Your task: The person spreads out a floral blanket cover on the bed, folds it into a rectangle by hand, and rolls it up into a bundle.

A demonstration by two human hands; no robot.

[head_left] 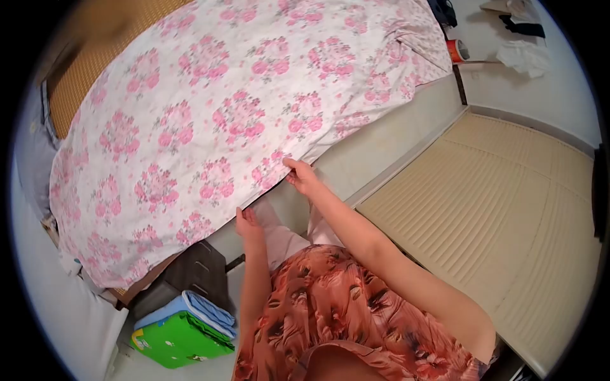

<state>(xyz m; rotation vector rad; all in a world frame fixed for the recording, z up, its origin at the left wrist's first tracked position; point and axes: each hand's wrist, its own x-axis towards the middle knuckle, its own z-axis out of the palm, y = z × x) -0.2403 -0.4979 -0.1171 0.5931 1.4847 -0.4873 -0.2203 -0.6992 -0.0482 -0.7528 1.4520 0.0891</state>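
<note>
A white sheet with pink rose bunches [238,117] lies spread over a bed, its near edge running past both my hands. My left hand [246,221] pinches that edge between thumb and fingers. Farther right along the same edge, my right hand [300,174] is closed on the cloth too. Between the two hands a thin dark line shows under the hem. Toward the far right corner the sheet is bunched into folds.
A woven mat [95,70] shows beyond the sheet at upper left. Folded green cloth [184,343] and blue cloth [213,311] sit by a dark drawer unit [200,273]. A beige ribbed panel [489,203] fills the right side. A red container [453,51] stands near the bed's far corner.
</note>
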